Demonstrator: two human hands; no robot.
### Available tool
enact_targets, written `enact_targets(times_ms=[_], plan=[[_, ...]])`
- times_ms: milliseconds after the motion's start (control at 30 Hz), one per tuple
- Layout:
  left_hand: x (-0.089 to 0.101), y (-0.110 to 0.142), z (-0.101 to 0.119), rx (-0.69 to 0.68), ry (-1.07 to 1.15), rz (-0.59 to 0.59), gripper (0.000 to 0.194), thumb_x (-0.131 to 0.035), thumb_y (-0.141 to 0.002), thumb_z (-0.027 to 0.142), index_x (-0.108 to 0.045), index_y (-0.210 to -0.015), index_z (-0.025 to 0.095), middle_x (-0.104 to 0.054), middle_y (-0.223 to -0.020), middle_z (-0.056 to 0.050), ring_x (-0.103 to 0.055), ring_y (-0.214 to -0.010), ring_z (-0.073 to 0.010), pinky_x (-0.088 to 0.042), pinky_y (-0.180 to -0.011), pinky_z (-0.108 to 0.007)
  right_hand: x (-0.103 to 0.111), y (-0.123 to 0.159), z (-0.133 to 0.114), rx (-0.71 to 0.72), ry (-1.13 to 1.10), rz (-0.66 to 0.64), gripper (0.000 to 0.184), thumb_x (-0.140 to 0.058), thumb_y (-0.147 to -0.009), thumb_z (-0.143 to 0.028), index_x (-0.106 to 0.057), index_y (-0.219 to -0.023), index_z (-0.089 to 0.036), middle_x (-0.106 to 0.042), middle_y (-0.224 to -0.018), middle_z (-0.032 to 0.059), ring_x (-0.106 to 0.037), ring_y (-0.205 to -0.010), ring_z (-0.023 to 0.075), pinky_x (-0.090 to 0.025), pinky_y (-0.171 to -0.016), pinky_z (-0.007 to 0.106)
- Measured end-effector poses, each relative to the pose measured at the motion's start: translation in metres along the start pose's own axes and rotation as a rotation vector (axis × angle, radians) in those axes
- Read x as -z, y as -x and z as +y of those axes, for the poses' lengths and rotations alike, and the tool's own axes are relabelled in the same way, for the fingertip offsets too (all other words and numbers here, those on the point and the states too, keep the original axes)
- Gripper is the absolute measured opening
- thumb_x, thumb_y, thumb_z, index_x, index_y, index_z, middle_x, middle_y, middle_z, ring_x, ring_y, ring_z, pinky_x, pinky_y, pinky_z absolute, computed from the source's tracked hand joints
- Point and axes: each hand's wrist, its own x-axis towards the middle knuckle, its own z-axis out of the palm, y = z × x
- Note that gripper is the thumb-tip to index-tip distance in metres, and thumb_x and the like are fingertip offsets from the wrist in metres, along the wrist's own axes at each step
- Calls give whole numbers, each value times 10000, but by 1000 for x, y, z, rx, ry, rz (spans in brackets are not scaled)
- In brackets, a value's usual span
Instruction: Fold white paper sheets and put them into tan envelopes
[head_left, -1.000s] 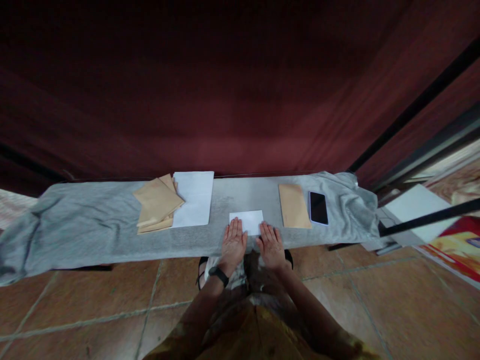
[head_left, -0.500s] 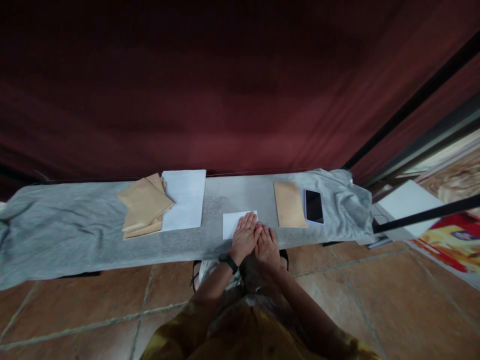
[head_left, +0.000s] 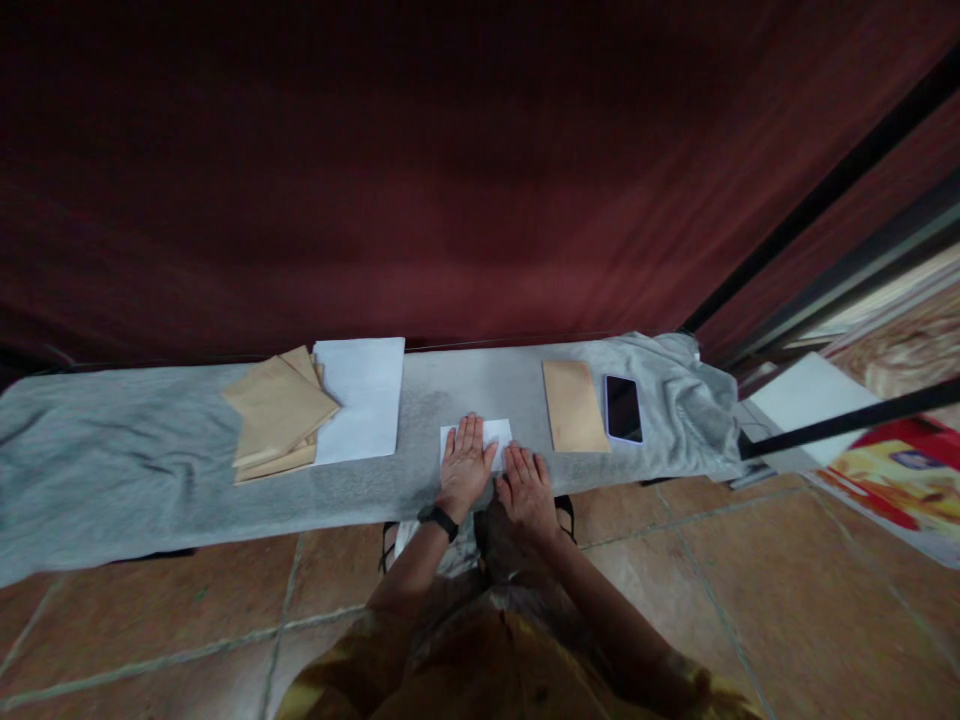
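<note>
A small white folded sheet of paper (head_left: 495,432) lies flat near the front edge of the cloth-covered surface. My left hand (head_left: 464,465), with a dark watch on its wrist, rests flat across the left and middle of the paper, fingers stretched forward. At the paper's right edge lies my right hand (head_left: 527,490), flat, its fingers slightly apart. Neither hand grips anything. Part of the paper is hidden beneath my left hand.
Several brown envelopes (head_left: 281,405) overlap a stack of white paper (head_left: 361,400) on the left. Right of my hands lie one brown envelope (head_left: 576,408) and a phone (head_left: 623,408). Grey cloth (head_left: 480,375) covers the narrow bench; a dark red wall (head_left: 480,240) rises behind it.
My left hand slid right across the paper to meet my right hand, then moved back left. The right hand stayed by the paper's right edge. The whole view has shifted slightly.
</note>
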Motion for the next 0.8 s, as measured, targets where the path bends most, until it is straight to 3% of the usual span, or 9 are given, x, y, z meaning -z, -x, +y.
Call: enact_targets(times_ms=[267, 400, 600, 800], plan=[[10, 17, -32, 110, -42, 84, 627, -267, -1045, 413, -331, -1555, 55, -349, -1612, -184, -273, -1529, -272, -230, -1256, -496, 6, -1, -7, -42, 3, -5, 551, -342, -1065, -349, -373, -1555, -98, -461, -1558, 163, -392, -1452, 313, -236, -1208, 537], [12, 20, -35, 109, -47, 90, 614, -269, -1042, 396, -326, -1562, 74, -357, -1611, -170, -263, -1533, -266, -235, -1254, -497, 6, -23, -15, -112, -6, 13, 557, -349, -1063, -368, -364, -1567, -133, -480, -1542, 170, -421, -1439, 316, -242, -1208, 556], [13, 20, -34, 114, -42, 82, 599, -274, -1034, 358, -324, -1566, 88, -351, -1616, -158, -249, -1539, -258, -233, -1253, -506, -8, -66, -22, -21, -25, -43, 509, -347, -1065, -339, -427, -1527, -141, -473, -1551, 152, -413, -1453, 288, -280, -1202, 542], [13, 21, -34, 125, -41, 78, 593, -269, -1038, 371, -321, -1570, 114, -367, -1615, -140, -247, -1540, -242, -232, -1255, -487, -19, -62, -18, -25, 7, 21, 532, -375, -1055, -348, -402, -1531, -112, -441, -1564, 190, -412, -1451, 301, -282, -1193, 547]])
